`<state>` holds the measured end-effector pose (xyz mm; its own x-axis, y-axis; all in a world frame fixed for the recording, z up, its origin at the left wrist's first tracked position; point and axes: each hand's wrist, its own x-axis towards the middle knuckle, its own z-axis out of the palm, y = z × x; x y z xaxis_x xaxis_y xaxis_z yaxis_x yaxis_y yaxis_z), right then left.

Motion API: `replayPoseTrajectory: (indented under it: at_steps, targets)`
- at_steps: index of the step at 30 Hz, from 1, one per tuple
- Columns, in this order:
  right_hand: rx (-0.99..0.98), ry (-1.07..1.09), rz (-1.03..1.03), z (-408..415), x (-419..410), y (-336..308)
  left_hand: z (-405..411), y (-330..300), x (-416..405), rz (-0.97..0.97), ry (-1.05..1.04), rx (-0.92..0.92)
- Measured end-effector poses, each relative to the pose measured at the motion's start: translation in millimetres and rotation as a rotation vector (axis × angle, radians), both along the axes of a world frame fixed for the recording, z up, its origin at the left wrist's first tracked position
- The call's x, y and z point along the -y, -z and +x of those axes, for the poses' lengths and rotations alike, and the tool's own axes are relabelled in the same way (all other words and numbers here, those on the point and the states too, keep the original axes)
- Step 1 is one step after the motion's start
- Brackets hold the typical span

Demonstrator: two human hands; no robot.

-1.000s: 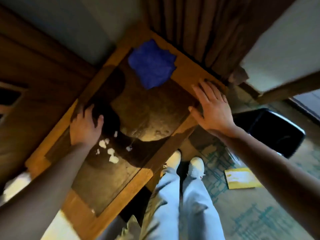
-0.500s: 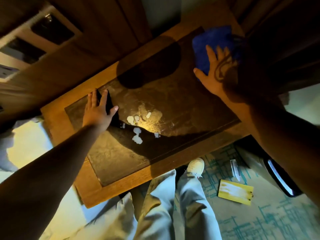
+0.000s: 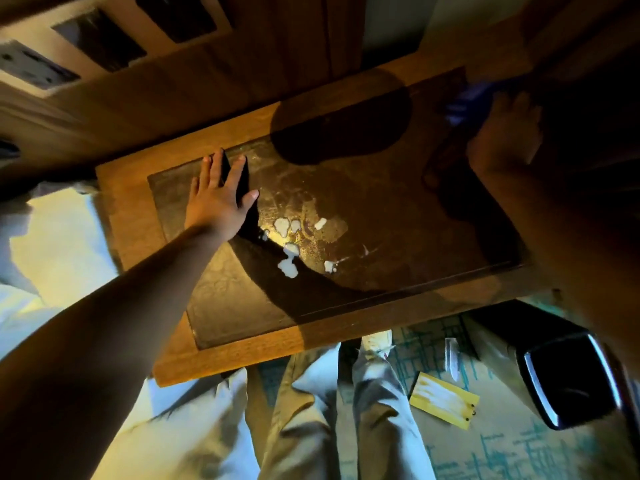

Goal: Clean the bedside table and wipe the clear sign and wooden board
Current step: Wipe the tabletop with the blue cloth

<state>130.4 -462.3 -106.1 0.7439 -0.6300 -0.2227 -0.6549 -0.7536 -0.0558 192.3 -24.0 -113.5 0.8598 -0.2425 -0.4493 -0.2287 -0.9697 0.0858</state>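
The brown wooden bedside table (image 3: 221, 355) stands before the person's legs. The left hand (image 3: 216, 199) lies flat on its left part, with small white torn scraps (image 3: 289, 258) just to the right. The right hand (image 3: 502, 140) lies on a blue cloth (image 3: 464, 102) at the far right corner. A yellow rectangular card (image 3: 443, 403) lies on the floor, left of a black glossy bin (image 3: 571, 379).

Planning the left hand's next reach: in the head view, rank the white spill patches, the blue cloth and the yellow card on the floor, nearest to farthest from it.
From the left hand:
1. White spill patches, just right of it on the table.
2. Blue cloth, far right corner, under the right hand.
3. Yellow card, on the floor.
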Motion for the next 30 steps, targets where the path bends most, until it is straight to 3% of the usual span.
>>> replayPoseTrajectory:
  at_steps: [5,8,13,16,20,30]
  targets:
    - [0.249,0.151,0.212,-12.7,-7.4,-30.5,-14.0,-4.4,-14.8,-0.153,-0.218,-0.007]
    - [0.375,0.153,0.393,-38.9,-36.2,-63.0,-47.6,-4.3,-38.6,-0.134,-0.260,0.050]
    - [0.357,0.104,0.681,-80.8,-73.1,-96.7,-123.1,-3.2,-66.6,-0.061,-0.329,0.081]
    - [0.261,-0.049,0.647,-113.5,-90.4,-101.1,-165.4,-5.5,-76.8,-0.003,-0.358,0.146]
    - [0.191,-0.097,0.668,-148.3,-114.4,-94.6,-184.8,3.3,-85.8,-0.027,-0.417,-0.052]
    - [0.348,-0.096,0.426,-169.2,-153.8,-59.2,-178.2,3.9,-86.1,0.017,-0.358,-0.172]
